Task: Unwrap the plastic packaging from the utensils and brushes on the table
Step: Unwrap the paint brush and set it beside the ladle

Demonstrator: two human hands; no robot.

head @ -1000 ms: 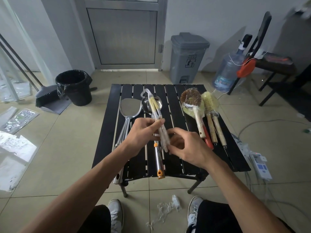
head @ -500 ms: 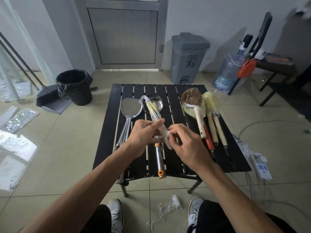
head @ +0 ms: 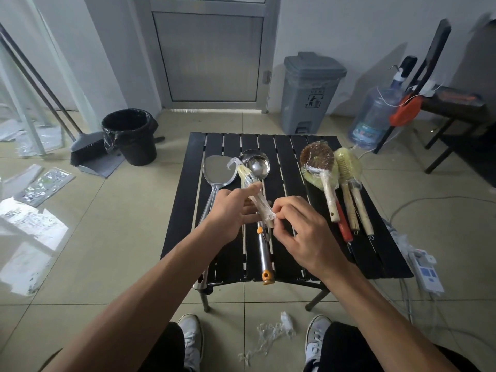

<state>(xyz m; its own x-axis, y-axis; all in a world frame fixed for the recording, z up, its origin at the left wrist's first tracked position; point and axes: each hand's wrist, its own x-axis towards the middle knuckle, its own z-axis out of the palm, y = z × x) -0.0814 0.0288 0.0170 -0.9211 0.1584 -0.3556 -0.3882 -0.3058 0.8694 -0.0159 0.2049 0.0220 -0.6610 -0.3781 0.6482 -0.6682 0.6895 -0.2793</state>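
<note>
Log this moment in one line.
step: unwrapping | left hand: grips wrapped brush | right hand: pinches plastic wrap | table brushes: wrapped

Above the desk (head: 290,162), the left grip (head: 233,208) holds a wrapped brush (head: 246,176); the right grip (head: 300,232) pinches its wrap (head: 268,217).

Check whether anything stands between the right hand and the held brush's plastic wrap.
Nothing visible does: the right hand pinches the plastic wrap at its near end, while the left hand grips the brush.
</note>
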